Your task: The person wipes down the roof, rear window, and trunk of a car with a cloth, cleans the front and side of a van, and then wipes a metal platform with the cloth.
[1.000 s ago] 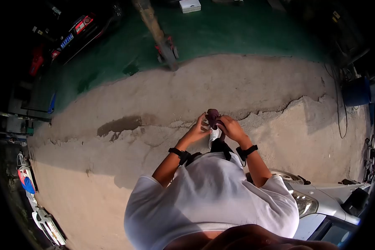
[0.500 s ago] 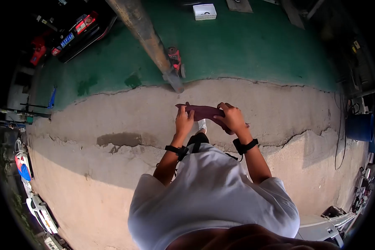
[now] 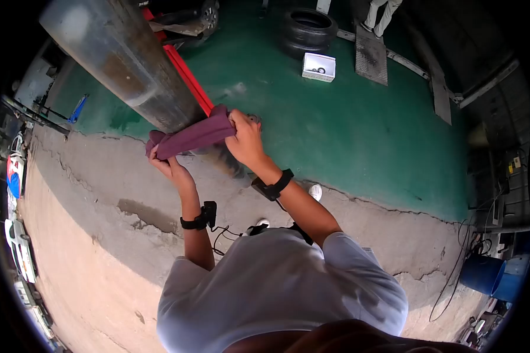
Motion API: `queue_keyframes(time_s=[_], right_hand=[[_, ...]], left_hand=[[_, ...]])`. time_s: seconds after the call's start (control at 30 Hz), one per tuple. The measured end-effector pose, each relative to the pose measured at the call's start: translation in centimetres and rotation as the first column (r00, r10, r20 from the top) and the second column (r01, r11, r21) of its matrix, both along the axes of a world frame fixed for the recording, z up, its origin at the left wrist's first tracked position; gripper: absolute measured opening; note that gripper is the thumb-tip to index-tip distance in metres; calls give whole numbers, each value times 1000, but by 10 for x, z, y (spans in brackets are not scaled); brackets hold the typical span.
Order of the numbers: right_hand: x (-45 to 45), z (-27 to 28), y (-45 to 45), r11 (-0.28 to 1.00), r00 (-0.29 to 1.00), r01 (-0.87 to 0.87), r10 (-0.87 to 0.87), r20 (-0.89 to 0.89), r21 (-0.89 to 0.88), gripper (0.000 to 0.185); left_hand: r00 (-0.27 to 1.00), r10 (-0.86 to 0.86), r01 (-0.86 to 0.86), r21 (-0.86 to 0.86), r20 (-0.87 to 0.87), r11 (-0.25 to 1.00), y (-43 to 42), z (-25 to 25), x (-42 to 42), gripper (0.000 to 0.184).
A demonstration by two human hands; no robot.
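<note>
A maroon cloth (image 3: 195, 136) is stretched between my two hands, in front of a thick grey metal post (image 3: 126, 62) with rusty patches. My left hand (image 3: 172, 170) grips its bunched left end from below. My right hand (image 3: 244, 136) is closed on the right end, a little higher. The cloth lies across the post's lower part in this view; whether it touches the metal cannot be told. Both wrists wear black bands.
Beyond the post, a red bar (image 3: 185, 76) slants over the green floor. Stacked tyres (image 3: 308, 32), a white box (image 3: 319, 67) and a person's legs (image 3: 382, 16) are farther back. Blue barrels (image 3: 482, 275) and cables (image 3: 453, 282) lie right; parked cars (image 3: 19, 250) stand left.
Both hands have moved left and forward with the cloth, which is now pulled out between them. The post appears much nearer, and the tyres and a person's legs have come into view.
</note>
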State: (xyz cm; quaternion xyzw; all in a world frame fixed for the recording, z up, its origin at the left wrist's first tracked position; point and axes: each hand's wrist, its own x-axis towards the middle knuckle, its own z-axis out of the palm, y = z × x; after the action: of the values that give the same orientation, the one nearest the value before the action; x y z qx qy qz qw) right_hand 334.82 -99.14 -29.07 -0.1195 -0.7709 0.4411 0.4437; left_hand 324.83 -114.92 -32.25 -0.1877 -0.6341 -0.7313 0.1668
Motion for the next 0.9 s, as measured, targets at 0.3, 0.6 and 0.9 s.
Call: queue_keyframes(time_s=[0.3,0.6,0.9], right_hand=[[-52,-77,91,692,670,-717,653,354,81,35],[-60,-148,288,316,174,-941,756,630,-119,18],[-176,-163,548,548,340,-724,812,476,-419,22]], left_hand=[[840,542,-542,-115,-31,833,63,-102,20,61],[414,125,220,-233,901,947,225,-197,74,52],[739,-205,628,-547,641,554,465,-163,-159,23]])
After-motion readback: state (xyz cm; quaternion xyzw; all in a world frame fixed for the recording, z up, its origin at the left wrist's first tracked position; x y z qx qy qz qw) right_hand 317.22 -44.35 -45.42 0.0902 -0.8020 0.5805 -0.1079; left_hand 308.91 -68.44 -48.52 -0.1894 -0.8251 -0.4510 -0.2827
